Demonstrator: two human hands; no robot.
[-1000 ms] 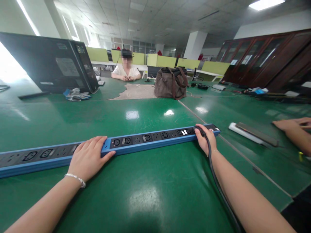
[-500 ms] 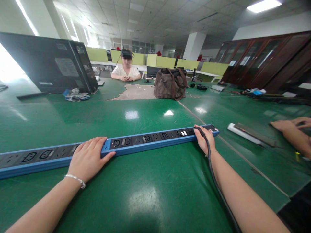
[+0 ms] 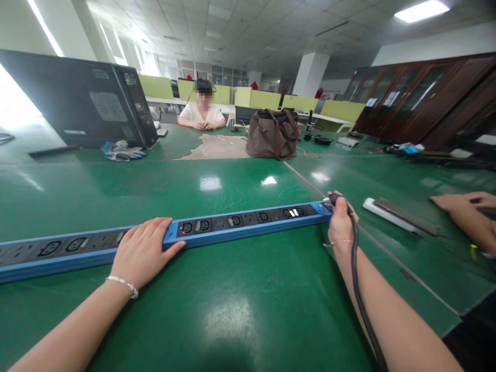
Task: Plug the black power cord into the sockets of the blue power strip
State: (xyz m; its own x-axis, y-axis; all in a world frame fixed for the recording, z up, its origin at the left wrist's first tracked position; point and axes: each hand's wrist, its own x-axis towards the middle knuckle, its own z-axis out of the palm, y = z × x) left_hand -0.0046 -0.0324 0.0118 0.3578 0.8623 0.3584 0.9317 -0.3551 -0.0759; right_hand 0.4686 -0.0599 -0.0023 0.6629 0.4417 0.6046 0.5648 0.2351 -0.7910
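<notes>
A long blue and black power strip (image 3: 248,219) lies across the green table, its row of sockets facing up. My left hand (image 3: 143,245) is wrapped over its left part, fingers on top and thumb along the near side. At the strip's right end, my right hand (image 3: 341,222) pinches the black plug (image 3: 336,198) of a power cord (image 3: 358,289). The plug is above the strip's end, and my fingers hide whether it touches. The cord runs back along my right forearm.
A black computer case (image 3: 101,103) stands at the left, with gloves (image 3: 123,151) in front. A brown bag (image 3: 271,133) sits farther back. Across the table is a seated person (image 3: 201,111). Another person's hands (image 3: 461,202) rest at the right, near a white bar (image 3: 391,214).
My right hand has moved right with the plug, from the sockets near the strip's right end to its very tip. My left hand has stayed in place.
</notes>
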